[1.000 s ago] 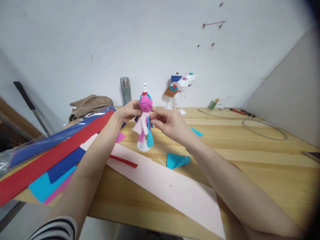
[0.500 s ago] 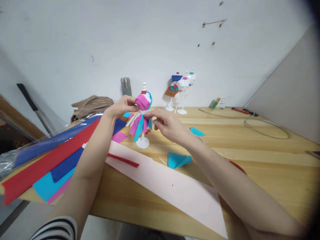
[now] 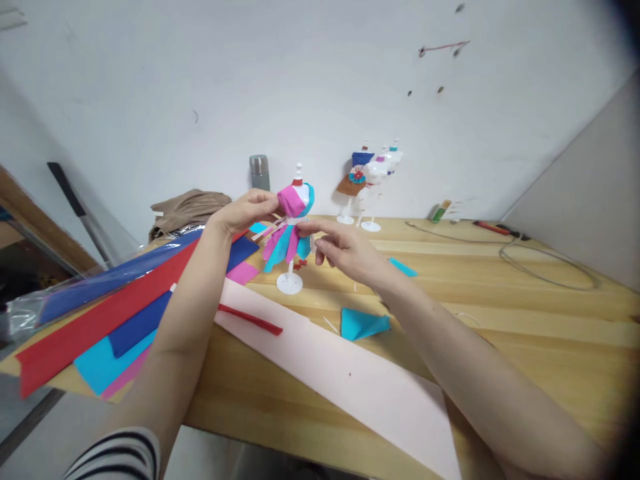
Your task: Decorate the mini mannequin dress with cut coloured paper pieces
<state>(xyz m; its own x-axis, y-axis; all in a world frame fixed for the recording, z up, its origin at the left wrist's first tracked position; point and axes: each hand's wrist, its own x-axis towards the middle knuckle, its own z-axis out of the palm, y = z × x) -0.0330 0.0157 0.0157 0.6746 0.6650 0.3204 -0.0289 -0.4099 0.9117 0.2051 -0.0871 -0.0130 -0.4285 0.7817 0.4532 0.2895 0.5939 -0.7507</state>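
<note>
A miniature dress form point(image 3: 303, 193) stands on a round white base point(image 3: 289, 283), dressed in a pink and blue paper bodice and a skirt of pink and blue strips point(image 3: 286, 244). My left hand point(image 3: 253, 207) is closed on its left side at the bodice; some fingertips are hidden behind it. From the right, my right hand point(image 3: 343, 245) touches the waist with its outstretched index finger. The other fingers of that hand are loosely bent, apart from the index, with nothing visible in them. A small red piece point(image 3: 300, 265) lies by the base.
Pale pink paper point(image 3: 350, 373) bears a folded red strip point(image 3: 255, 320). Coloured sheets point(image 3: 120, 313) are piled left. Blue scraps point(image 3: 364, 323) lie near my right forearm. Behind stand other dress forms point(image 3: 373, 180), a flask point(image 3: 259, 172), a brown cloth point(image 3: 190, 208) and a cable point(image 3: 525, 263).
The view has shifted slightly, so most things appear a little further right. The skirt strips spread slightly differently. Both hands stay at the dress form, the right index still at its waist.
</note>
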